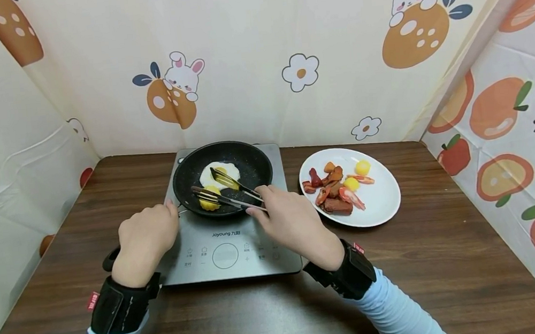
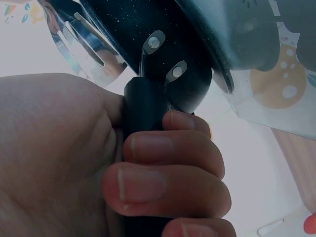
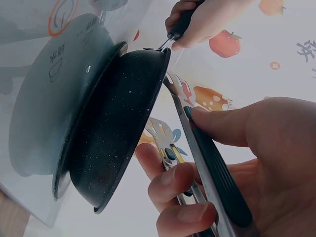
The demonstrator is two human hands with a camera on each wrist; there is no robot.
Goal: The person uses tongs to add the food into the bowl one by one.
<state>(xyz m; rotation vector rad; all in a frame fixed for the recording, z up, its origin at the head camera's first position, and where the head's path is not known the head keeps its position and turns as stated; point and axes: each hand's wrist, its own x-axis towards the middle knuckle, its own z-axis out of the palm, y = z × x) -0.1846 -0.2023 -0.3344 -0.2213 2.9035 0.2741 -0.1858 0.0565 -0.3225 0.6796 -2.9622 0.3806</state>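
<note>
My left hand (image 1: 146,238) grips the black handle (image 2: 145,101) of a speckled black frying pan (image 1: 255,168), with its fingers curled round it in the left wrist view. In the pan lie a fried egg (image 1: 206,177) with white and yolk showing, and a yellow egg-like piece (image 1: 209,205) in front of it. My right hand (image 1: 292,221) holds metal tongs (image 3: 217,170) with dark grips, thumb on one arm and fingers on the other. The spread tong heads reach over the egg and the yellow piece; whether they touch either cannot be told.
Beneath the pan is a grey induction cooker (image 1: 184,255) on a brown wooden table (image 1: 234,321). To its right, a white plate (image 1: 382,204) bears sausage pieces (image 1: 338,206), shrimp (image 1: 350,197) and yellow balls (image 1: 362,167). Patterned sheets (image 1: 248,72) enclose the back and sides.
</note>
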